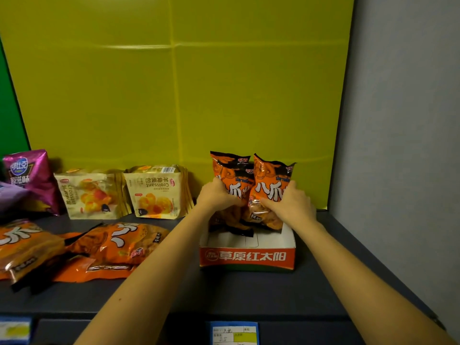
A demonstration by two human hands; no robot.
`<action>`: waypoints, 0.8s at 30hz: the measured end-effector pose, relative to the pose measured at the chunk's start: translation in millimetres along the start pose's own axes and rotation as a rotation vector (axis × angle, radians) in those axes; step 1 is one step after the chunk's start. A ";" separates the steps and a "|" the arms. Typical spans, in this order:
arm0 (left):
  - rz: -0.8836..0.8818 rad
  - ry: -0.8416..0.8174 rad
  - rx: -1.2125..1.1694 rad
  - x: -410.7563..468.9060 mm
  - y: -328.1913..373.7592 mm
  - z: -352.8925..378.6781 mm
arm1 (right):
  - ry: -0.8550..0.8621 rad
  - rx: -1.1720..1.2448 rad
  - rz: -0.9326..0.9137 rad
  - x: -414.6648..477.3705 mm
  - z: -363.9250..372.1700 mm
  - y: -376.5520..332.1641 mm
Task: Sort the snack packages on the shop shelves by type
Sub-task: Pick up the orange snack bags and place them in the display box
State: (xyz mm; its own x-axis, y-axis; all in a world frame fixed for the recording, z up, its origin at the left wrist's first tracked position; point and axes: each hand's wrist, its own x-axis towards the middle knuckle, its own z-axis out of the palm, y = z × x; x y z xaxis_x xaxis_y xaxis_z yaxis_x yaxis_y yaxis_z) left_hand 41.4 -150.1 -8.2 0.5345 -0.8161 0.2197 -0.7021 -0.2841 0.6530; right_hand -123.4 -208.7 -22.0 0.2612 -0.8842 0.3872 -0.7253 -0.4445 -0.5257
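1. Hands both work at centre right of the frame. The left hand [219,195] curls its fingers round the left pair of upright orange snack bags [232,174], and the right hand [291,205] clasps the right-hand orange bag [272,181] the same way.
2. These bags stand on end at the back of a red cardboard tray [246,257], touching one another. The tray's front half shows bare white floor.
3. Done so far, by my reading: croissant packs [159,192] stand in two upright stacks left of centre against the yellow back panel [224,83]. A purple crisp bag [32,175] leans at far left.
4. Left to do: several loose orange bags [117,245] of the same print lie flat and overlapping at lower left on the dark shelf [249,290], well apart from the tray. They likely belong in it.
5. I judge the sorting to be around halfway, with the tray only partly filled.
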 end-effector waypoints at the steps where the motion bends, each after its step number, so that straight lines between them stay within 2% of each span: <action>1: 0.022 0.024 0.098 -2.5 -0.5 -2.1 | 0.005 -0.035 -0.018 -0.4 0.8 -1.6; 3: 0.047 0.105 0.236 -6.4 -3.6 -4.4 | 0.017 -0.077 -0.040 -1.0 3.6 -4.5; 6: 0.076 0.197 0.268 -9.0 -9.0 -3.0 | 0.062 -0.102 -0.103 -2.5 6.7 -8.6; 15: 0.075 0.248 0.328 -0.5 -16.5 8.1 | 0.109 -0.350 -0.167 1.3 17.3 -15.0; 21: 0.112 0.170 0.333 -20.2 -15.7 -14.4 | 0.015 -0.238 -0.140 -8.7 5.2 -16.0; 24: 0.194 0.222 0.292 -48.0 -23.3 -41.9 | 0.093 -0.193 -0.211 -18.8 -11.2 -23.3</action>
State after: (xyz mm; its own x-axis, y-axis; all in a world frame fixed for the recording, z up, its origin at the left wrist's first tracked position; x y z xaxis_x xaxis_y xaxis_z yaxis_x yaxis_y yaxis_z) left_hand 51.8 -83.2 -3.6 0.4452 -0.7494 0.4900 -0.8866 -0.2926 0.3581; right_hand -118.6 -180.1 -8.5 0.3661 -0.7543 0.5450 -0.7712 -0.5737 -0.2760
